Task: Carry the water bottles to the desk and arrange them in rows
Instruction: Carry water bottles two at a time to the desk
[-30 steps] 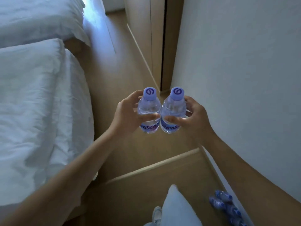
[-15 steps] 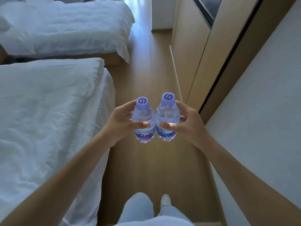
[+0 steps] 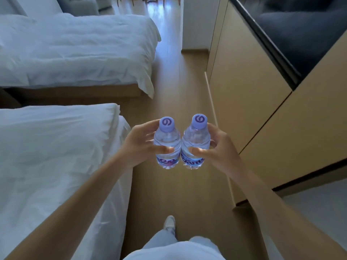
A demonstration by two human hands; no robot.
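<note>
I hold two small clear water bottles with lilac caps side by side in front of me, above the wooden floor. My left hand [image 3: 139,147] grips the left bottle [image 3: 166,139] around its body. My right hand [image 3: 218,152] grips the right bottle [image 3: 195,138] the same way. Both bottles are upright and touch each other. Purple lettering shows on their labels. No desk is in view.
Two beds with white bedding stand on the left, the near bed [image 3: 56,156] and the far bed [image 3: 75,51]. A beige cabinet [image 3: 253,102] with a dark screen [image 3: 304,29] lines the right. A wooden floor aisle [image 3: 174,87] runs ahead between them. My leg and shoe [image 3: 169,224] show below.
The view has advanced along the aisle: the far bed and cabinet have come closer. The loose bottles on the floor seen a second ago are out of sight. Both hands keep their bottles.
</note>
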